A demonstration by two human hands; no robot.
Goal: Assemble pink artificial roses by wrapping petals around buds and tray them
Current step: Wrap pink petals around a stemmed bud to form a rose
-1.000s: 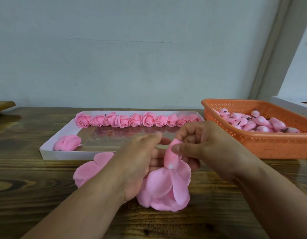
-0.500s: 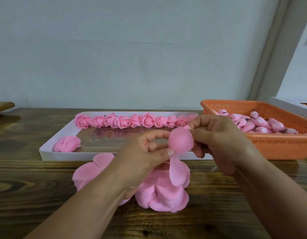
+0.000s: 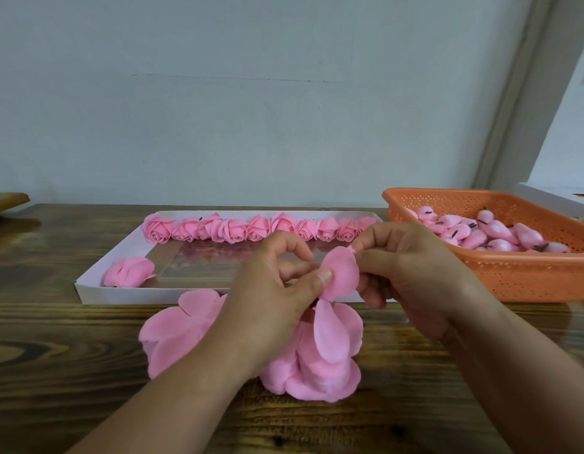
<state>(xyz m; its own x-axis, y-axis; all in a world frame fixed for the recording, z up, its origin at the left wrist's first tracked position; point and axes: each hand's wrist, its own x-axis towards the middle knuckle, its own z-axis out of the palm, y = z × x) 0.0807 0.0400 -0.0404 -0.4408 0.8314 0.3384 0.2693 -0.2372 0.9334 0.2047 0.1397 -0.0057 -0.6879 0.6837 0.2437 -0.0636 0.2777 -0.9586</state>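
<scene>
My left hand (image 3: 277,290): at the centre of my view, held above the table; thumb pressed flat against the raised petal, forefinger arched over it, so it pinches the petal's left edge.
My right hand (image 3: 411,273): at 3 o'clock of the left hand, fingers curled, pinching the same petal at its top and right edge.
Raised petal (image 3: 341,271): a rounded pink petal, held up between both my hands, above the near wall of the tray; whether a bud sits behind it I cannot tell.
Hanging petals (image 3: 336,332): more pink petals droop from the raised one at 6 o'clock, down to the pile beneath.
Petal pile (image 3: 316,371): loose pink petals on the table, under my hands, at 6 o'clock of the tray.
Second petal heap (image 3: 175,332): at 9 o'clock of the pile, partly hidden by my left forearm, just beside the tray's near wall.
Tray (image 3: 126,294): shallow white tray at 12 o'clock of the piles, with a shiny floor.
Finished roses (image 3: 254,228): a row of pink roses along the tray's far wall, side by side and touching.
Single flower (image 3: 129,271): lies alone in the tray's near left corner.
Orange basket (image 3: 526,276): perforated plastic, at 3 o'clock of the tray.
Buds (image 3: 480,232): pink buds with dark stubs, heaped inside the basket.
Table (image 3: 54,355): dark wood with strong grain.
</scene>
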